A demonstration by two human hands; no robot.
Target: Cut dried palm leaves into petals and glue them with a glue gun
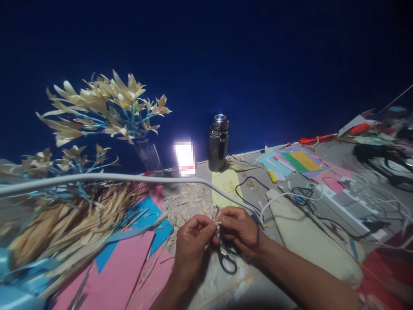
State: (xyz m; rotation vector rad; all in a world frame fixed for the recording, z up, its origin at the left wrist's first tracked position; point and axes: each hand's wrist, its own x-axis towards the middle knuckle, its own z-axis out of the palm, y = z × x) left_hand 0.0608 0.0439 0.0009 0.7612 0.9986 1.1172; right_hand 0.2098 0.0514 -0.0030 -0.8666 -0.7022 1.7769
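Observation:
My left hand (pixel 193 241) and my right hand (pixel 240 228) meet in the middle, fingertips pinched together. Between them is a small pale piece of dried husk (pixel 218 223), mostly covered by my fingers. Black-handled scissors (pixel 228 262) show just below my hands; the blades are hidden, and I cannot tell if they rest on the table or against my right hand. Pale husk scraps (pixel 183 202) litter the table beyond my left hand. At the left, a bundle of dried husk strips (pixel 74 219) lies near pink paper (pixel 125 262) and blue paper (pixel 145 215).
A glass vase (pixel 148 155) holds husk flowers (pixel 122 99) on blue stems. Behind my hands stand a bright pixelated light (pixel 184 157) and a steel flask (pixel 218 144). A white cable (pixel 129 177) crosses in front. On the right are a power strip (pixel 348 211) and a cream pad (pixel 309 232).

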